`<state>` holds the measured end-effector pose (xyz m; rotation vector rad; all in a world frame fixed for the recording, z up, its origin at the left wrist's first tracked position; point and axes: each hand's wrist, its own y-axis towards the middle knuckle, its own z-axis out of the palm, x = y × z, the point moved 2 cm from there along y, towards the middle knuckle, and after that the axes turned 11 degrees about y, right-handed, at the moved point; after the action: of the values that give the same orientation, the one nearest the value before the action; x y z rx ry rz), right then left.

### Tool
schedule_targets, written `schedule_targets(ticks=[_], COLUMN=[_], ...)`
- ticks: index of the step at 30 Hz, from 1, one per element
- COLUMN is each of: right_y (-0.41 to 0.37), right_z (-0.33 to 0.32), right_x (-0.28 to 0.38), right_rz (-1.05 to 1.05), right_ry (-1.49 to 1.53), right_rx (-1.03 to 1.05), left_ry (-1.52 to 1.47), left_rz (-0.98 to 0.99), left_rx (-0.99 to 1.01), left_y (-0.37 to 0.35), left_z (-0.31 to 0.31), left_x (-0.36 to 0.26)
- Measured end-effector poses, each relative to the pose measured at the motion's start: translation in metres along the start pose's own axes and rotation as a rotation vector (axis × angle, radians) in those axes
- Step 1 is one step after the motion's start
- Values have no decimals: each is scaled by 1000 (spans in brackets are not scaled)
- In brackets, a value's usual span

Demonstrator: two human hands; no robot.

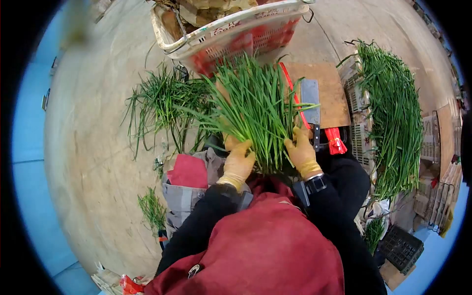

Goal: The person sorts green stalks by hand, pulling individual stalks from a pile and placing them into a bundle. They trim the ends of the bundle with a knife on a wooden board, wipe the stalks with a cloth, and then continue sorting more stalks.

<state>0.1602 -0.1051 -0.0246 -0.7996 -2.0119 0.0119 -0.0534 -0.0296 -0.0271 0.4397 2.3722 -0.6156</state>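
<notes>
A big loose bunch of garlic chives [255,103] lies before me, leaves fanned toward the far side and pale stems toward my apron. My left hand [238,162], in a yellowish glove, is closed around its left edge. On the opposite edge my right hand [302,152], gloved the same way, grips the stems with thumb in front; some fingers are hidden behind leaves. Just right of the bunch a cleaver [310,101] with a black handle rests on a wooden board [334,93]. A red strip [293,93] runs between chives and blade, and a bundle of red ties [335,141] sits below the board.
A white plastic crate [236,37] with red marks stands beyond the bunch. More chives [169,98] lie on the floor at left. Crates at right carry a long heap of chives [393,118]. A black crate [400,248] sits lower right; a grey cloth [184,199] is by my left arm.
</notes>
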Motion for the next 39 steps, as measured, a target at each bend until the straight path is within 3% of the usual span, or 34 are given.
schedule_targets(ticks=[4, 8, 14, 18, 22, 24, 27, 30, 31, 34, 39], right_y=[-8, -7, -8, -6, 1, -1, -10, -14, -13, -15, -8], right_z=[15, 13, 27, 46, 65, 60, 58, 57, 60, 53, 48], right_x=[-5, -16, -31, -43, -59, -48, -12, -8, -12, -4, -12], right_rz=[-9, 32, 34, -106, 114, 90, -25, -25, -35, 63, 12], right_ry=[24, 69, 96, 412, 667, 555, 607, 578, 605, 706, 810], right_rx=[-11, -10, 10, -22, 195, 260, 280, 289, 269, 289, 327], left_ry=[-20, -138, -196, -147, -114, -126, -200, -448, -323, -619, -699], left_rz=[41, -113, -126, -134, -117, -97, 57, -153, 16, -83, -61], left_rx=[-39, 82, 55, 15, 62, 75, 96, 198, 102, 146, 229], left_y=[2, 3, 15, 19, 20, 25, 29, 24, 27, 23, 13], left_z=[13, 9, 23, 28, 22, 28, 36, 26, 35, 31, 8], left_x=[-2, -6, 4, 9, 4, 10, 13, -7, 2, -12, -34])
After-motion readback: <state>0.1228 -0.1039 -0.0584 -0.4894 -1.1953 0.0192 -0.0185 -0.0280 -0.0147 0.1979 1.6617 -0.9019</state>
